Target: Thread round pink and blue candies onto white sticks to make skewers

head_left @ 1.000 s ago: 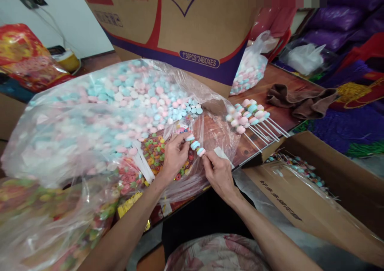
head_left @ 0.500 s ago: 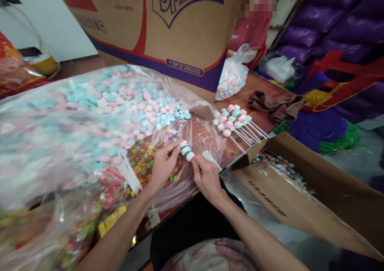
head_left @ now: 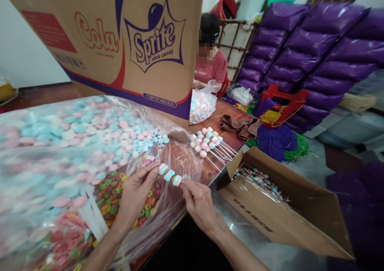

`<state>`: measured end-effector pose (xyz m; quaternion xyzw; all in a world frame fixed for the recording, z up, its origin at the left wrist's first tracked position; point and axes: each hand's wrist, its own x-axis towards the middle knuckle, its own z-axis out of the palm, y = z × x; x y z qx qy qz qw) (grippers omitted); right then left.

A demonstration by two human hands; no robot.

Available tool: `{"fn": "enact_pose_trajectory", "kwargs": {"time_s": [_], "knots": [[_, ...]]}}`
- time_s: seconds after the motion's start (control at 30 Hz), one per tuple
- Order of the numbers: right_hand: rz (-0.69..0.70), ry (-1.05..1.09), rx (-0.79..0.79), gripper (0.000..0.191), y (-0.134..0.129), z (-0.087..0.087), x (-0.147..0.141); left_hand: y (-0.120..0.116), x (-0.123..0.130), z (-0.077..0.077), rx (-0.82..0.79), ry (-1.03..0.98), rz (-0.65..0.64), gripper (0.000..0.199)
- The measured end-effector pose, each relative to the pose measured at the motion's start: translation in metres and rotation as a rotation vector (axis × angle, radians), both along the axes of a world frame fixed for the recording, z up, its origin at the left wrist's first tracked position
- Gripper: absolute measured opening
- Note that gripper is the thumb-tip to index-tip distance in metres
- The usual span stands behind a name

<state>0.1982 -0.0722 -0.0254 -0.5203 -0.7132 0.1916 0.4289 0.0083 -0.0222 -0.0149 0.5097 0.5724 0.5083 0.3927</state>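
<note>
Left hand [head_left: 136, 193]: pinching upper end of row of round pink-and-blue candies [head_left: 169, 175]
Right hand [head_left: 198, 202]: pinching lower end
Row: between both hands, above reddish-brown table [head_left: 215, 121]

pink and pale-blue candy skewer [head_left: 169, 175]

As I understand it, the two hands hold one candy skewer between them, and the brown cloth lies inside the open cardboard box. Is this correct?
Not quite: the brown cloth lies on the table, not inside the open cardboard box, as the head view shows. The left hand and right hand do hold one candy skewer between them.
</note>
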Motion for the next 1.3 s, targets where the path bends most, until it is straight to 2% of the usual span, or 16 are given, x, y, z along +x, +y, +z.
{"fn": "enact_pose_trajectory", "kwargs": {"time_s": [0.13,0.27,0.4,0.47,0.53,0.6,0.63,0.67,0.77,0.8,0.9,1.0,1.07,1.13,1.23,1.3], "knots": [[-0.218,-0.021,0.071,0.025,0.02,0.015,0.048,0.0,-0.006,0.005,-0.011,0.0,-0.049,0.055],[-0.495,-0.294,0.091,0.027,0.065,0.023,0.089,-0.004,-0.022,0.001,-0.011,0.052,-0.078,0.056],[-0.513,-0.616,-0.018,0.024,0.098,0.024,0.106,-0.022,-0.048,0.007,-0.056,0.1,0.014,0.057],[-0.507,-0.698,-0.04,0.023,0.096,0.025,0.108,-0.038,-0.063,0.016,-0.072,0.101,0.102,0.055],[-0.526,-0.687,-0.025,0.026,0.085,0.026,0.105,-0.054,-0.08,0.024,-0.079,0.116,0.214,0.051],[-0.612,-0.584,0.121,0.024,0.068,0.025,0.095,-0.067,-0.095,0.03,-0.103,0.152,0.31,0.046],[-0.595,-0.512,0.19,0.024,0.059,0.023,0.085,-0.073,-0.102,0.032,-0.105,0.168,0.344,0.043],[-0.494,-0.429,0.234,0.023,0.05,0.021,0.073,-0.077,-0.108,0.031,-0.103,0.187,0.374,0.04],[0.068,-0.153,0.147,0.02,0.02,0.014,0.013,-0.087,-0.119,0.027,-0.077,0.267,0.421,0.037],[0.208,-0.105,0.105,0.019,0.011,0.013,-0.012,-0.089,-0.121,0.025,-0.073,0.308,0.425,0.037],[0.431,-0.163,-0.002,0.019,-0.007,0.016,-0.087,-0.093,-0.122,0.019,-0.077,0.441,0.439,0.037],[0.479,-0.41,-0.1,0.015,-0.011,0.025,-0.14,-0.097,-0.123,0.015,-0.063,0.492,0.462,0.037],[0.501,-0.518,-0.135,0.022,-0.009,0.029,-0.159,-0.1,-0.125,0.013,-0.043,0.49,0.465,0.038],[0.51,-0.54,-0.188,0.029,-0.007,0.03,-0.166,-0.102,-0.126,0.012,-0.021,0.481,0.459,0.038],[0.498,-0.504,-0.306,0.024,-0.006,0.028,-0.166,-0.102,-0.124,0.009,0.008,0.449,0.459,0.036],[0.492,-0.494,-0.32,0.023,-0.007,0.027,-0.166,-0.099,-0.122,0.009,0.007,0.412,0.45,0.036]]}}
